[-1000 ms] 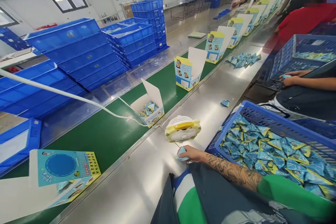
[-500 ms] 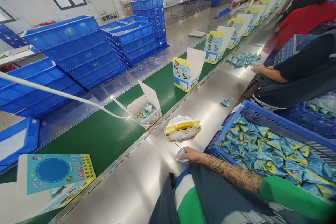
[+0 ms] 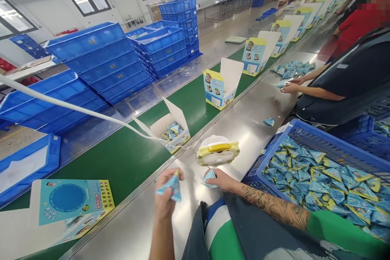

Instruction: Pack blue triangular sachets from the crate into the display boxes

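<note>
My left hand is raised over the steel table edge, its fingers closed on a blue triangular packet. To its right, my right hand holds another blue packet low over the steel surface, just in front of a yellow and white fan. An open box with packets inside stands on the green belt beyond my hands. At the lower left lies another box with a raised blue lid. A blue crate full of packets is beside my right forearm.
A white cable crosses above the belt to the fan. More open boxes line the belt. One loose packet lies on the steel. At the right, a person's hands are near a packet pile. Blue crates are stacked behind.
My left hand has come into view with a packet in it. My right hand still holds its packet in nearly the same place. The view has shifted slightly, and the person's hands at the right have moved together.
</note>
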### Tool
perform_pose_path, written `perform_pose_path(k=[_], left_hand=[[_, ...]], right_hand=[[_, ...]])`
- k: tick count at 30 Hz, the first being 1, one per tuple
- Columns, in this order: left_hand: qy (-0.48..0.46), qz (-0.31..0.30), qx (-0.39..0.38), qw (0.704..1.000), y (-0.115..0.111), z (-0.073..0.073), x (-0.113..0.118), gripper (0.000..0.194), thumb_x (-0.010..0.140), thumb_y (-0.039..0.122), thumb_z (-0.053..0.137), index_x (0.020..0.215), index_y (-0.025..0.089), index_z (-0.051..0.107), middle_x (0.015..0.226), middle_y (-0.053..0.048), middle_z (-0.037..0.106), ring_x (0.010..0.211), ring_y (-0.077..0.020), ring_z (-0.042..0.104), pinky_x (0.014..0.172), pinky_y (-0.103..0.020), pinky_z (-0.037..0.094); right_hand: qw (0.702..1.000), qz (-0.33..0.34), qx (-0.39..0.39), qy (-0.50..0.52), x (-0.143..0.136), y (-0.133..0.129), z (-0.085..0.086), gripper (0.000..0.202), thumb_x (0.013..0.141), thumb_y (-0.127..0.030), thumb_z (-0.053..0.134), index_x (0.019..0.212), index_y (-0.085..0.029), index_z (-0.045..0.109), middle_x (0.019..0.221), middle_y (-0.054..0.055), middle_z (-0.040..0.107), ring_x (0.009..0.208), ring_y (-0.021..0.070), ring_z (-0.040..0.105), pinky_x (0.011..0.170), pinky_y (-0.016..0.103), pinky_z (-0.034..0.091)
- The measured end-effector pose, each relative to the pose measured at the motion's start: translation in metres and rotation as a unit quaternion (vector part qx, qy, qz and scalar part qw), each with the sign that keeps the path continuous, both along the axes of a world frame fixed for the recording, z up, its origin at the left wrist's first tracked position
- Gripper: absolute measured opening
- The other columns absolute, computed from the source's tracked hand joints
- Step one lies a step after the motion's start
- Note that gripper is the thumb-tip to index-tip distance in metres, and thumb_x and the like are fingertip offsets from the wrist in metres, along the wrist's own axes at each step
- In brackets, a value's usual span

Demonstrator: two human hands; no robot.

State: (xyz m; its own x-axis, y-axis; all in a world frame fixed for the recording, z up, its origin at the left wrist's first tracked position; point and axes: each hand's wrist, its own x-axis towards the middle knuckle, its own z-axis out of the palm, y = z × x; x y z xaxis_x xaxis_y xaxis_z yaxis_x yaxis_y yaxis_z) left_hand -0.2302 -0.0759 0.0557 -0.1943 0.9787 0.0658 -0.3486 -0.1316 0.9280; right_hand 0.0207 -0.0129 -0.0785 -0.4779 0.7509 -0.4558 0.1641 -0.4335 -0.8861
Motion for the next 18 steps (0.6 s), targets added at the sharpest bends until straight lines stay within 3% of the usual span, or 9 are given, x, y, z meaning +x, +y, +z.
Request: perform_pose_path(k=[3, 4, 6, 8, 9, 11, 14, 15, 18], left_hand=[[-0.18, -0.082, -0.218, 0.956, -0.015, -0.07, 0.027, 0.054, 0.077, 0.069, 0.082, 0.072, 0.016, 0.078, 0.103, -0.009, 0.08, 0.072, -0.0169, 0.068, 0.071, -0.03, 0.053], [-0.216, -0.091, -0.266, 0.935, -0.024, -0.089, 0.033, 0.053, 0.079, 0.068, 0.081, 0.071, 0.016, 0.077, 0.098, -0.009, 0.08, 0.07, -0.0163, 0.067, 0.068, -0.029, 0.052], [-0.24, -0.119, -0.314, 0.911, -0.041, -0.114, 0.043, 0.052, 0.08, 0.068, 0.082, 0.095, 0.019, 0.082, 0.088, -0.008, 0.08, 0.068, -0.0167, 0.067, 0.064, -0.026, 0.052], [-0.252, -0.142, -0.328, 0.899, -0.049, -0.127, 0.049, 0.061, 0.079, 0.068, 0.083, 0.119, 0.022, 0.077, 0.088, -0.009, 0.082, 0.067, -0.0176, 0.068, 0.065, -0.027, 0.054], [-0.263, -0.143, -0.337, 0.892, -0.049, -0.131, 0.052, 0.062, 0.078, 0.066, 0.085, 0.121, 0.023, 0.075, 0.09, -0.009, 0.083, 0.067, -0.0183, 0.069, 0.068, -0.03, 0.057], [-0.287, -0.123, -0.359, 0.88, -0.045, -0.138, 0.054, 0.05, 0.076, 0.058, 0.09, 0.107, 0.021, 0.076, 0.087, -0.007, 0.082, 0.067, -0.0201, 0.071, 0.072, -0.035, 0.061], [-0.297, -0.094, -0.387, 0.868, -0.036, -0.152, 0.053, 0.033, 0.074, 0.042, 0.093, 0.089, 0.02, 0.073, 0.074, -0.003, 0.078, 0.066, -0.0203, 0.071, 0.071, -0.035, 0.063], [-0.296, -0.092, -0.389, 0.867, -0.033, -0.157, 0.051, 0.03, 0.076, 0.039, 0.091, 0.087, 0.019, 0.072, 0.072, -0.004, 0.077, 0.065, -0.0198, 0.071, 0.07, -0.035, 0.063], [-0.301, -0.094, -0.383, 0.868, -0.02, -0.166, 0.041, 0.024, 0.08, 0.034, 0.086, 0.088, 0.017, 0.071, 0.076, -0.006, 0.079, 0.065, -0.0202, 0.072, 0.075, -0.039, 0.064]], right_hand=[[0.996, -0.06, 0.066, 0.023, -0.009, 0.004, 0.019, 0.058, 0.081, -0.066, 0.071, 0.113, -0.018, 0.064, 0.088, 0.002, 0.066, 0.073, 0.0153, 0.058, 0.063, 0.028, 0.049], [0.994, -0.069, 0.086, 0.026, -0.012, 0.005, 0.024, 0.057, 0.084, -0.067, 0.068, 0.114, -0.019, 0.063, 0.09, 0.002, 0.066, 0.075, 0.0156, 0.058, 0.068, 0.03, 0.05], [0.99, -0.059, 0.124, 0.028, -0.016, 0.005, 0.033, 0.053, 0.088, -0.065, 0.066, 0.116, -0.02, 0.064, 0.094, 0.003, 0.067, 0.08, 0.0169, 0.059, 0.077, 0.033, 0.052], [0.987, -0.019, 0.157, 0.029, -0.021, 0.002, 0.038, 0.049, 0.089, -0.06, 0.07, 0.117, -0.021, 0.068, 0.102, 0.005, 0.072, 0.09, 0.0203, 0.064, 0.089, 0.038, 0.054], [0.983, 0.015, 0.178, 0.031, -0.023, 0.0, 0.039, 0.047, 0.089, -0.058, 0.071, 0.118, -0.021, 0.071, 0.108, 0.007, 0.074, 0.098, 0.0229, 0.066, 0.097, 0.042, 0.054], [0.961, 0.111, 0.253, 0.017, -0.029, -0.006, 0.039, 0.049, 0.094, -0.056, 0.067, 0.127, -0.021, 0.071, 0.125, 0.013, 0.074, 0.117, 0.0291, 0.066, 0.111, 0.051, 0.05], [0.896, 0.237, 0.371, -0.058, -0.032, -0.01, 0.036, 0.066, 0.102, -0.062, 0.054, 0.15, -0.017, 0.06, 0.153, 0.023, 0.058, 0.14, 0.0371, 0.055, 0.121, 0.06, 0.045], [0.885, 0.245, 0.387, -0.088, -0.031, -0.008, 0.035, 0.07, 0.103, -0.064, 0.051, 0.154, -0.017, 0.055, 0.16, 0.025, 0.051, 0.146, 0.0389, 0.051, 0.122, 0.062, 0.043], [0.908, 0.167, 0.363, -0.126, -0.015, 0.004, 0.037, 0.07, 0.102, -0.061, 0.055, 0.156, -0.016, 0.053, 0.165, 0.024, 0.044, 0.148, 0.0376, 0.048, 0.123, 0.058, 0.045]])
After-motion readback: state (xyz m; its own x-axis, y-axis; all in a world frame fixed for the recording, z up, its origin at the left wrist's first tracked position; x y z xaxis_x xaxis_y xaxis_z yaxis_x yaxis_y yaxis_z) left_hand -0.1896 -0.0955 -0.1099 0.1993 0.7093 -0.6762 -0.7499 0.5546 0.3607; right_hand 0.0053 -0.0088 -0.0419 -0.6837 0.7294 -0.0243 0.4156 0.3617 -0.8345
